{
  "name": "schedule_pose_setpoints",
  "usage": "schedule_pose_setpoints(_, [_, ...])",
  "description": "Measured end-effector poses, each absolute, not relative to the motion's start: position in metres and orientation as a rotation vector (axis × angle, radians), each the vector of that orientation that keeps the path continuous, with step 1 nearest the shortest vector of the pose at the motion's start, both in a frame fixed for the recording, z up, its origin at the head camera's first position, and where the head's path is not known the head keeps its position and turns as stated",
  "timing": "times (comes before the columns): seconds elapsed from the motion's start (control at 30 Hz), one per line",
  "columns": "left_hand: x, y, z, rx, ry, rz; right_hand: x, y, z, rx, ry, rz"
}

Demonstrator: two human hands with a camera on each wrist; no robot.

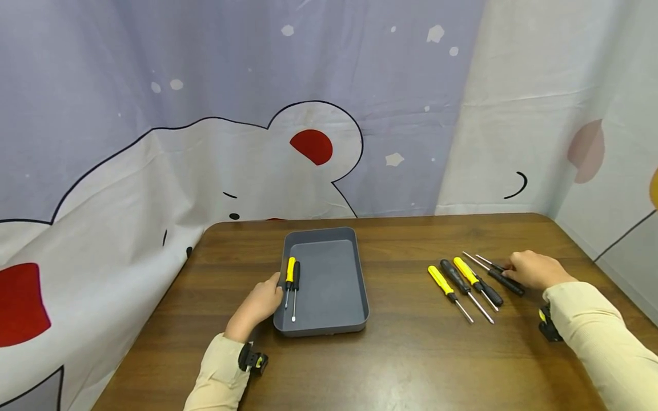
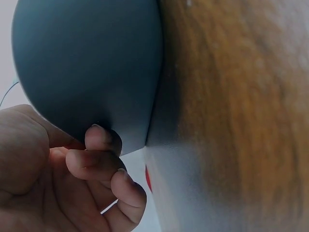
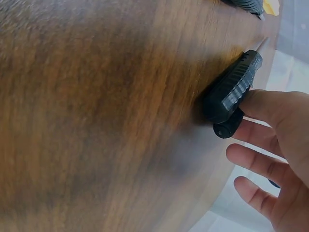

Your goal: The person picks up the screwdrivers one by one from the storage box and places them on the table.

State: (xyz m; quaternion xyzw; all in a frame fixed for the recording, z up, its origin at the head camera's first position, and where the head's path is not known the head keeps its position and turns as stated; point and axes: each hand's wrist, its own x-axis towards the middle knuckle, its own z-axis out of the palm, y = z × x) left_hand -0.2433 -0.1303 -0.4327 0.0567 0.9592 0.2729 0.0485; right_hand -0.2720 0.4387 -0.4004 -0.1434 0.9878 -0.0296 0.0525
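Observation:
My left hand [image 1: 263, 301] grips the left wall of a grey rectangular tray [image 1: 362, 297]; in the left wrist view its curled fingers [image 2: 104, 140] press the tray's outside. Inside the tray, along that wall, lie a yellow-and-black screwdriver [image 1: 290, 271] and a thin black screwdriver [image 1: 296, 274]. At the right of the table, my right hand [image 1: 534, 270] pinches a small black screwdriver [image 3: 226, 128] between thumb and forefinger, its other fingers spread. A thicker black-handled screwdriver [image 3: 234, 89] lies right beside it, close to the thumb.
Left of the right hand, several screwdrivers lie slanted on the wooden table [image 1: 401, 354]: a yellow one [image 1: 439, 278], a long black one [image 1: 452, 275], another yellow one [image 1: 464, 270] and a black-handled one [image 1: 492, 294]. A patterned curtain [image 1: 401, 114] hangs behind the table.

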Motion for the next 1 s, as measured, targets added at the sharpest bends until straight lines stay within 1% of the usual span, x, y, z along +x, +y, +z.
schedule_pose_setpoints(0.17, [-0.242,-0.13,-0.429,0.15,2.912,0.839,-0.273,0.438,-0.397,-0.411,2.992,-0.081])
schedule_pose_setpoints(0.5, [-0.243,-0.13,-0.429,0.159,2.929,0.815,-0.277,0.435,-0.391,-0.458,3.068,-0.041])
schedule_pose_setpoints(1.0, [-0.243,-0.129,-0.429,0.139,2.908,0.816,-0.289,0.41,-0.371,-0.617,3.132,-0.056])
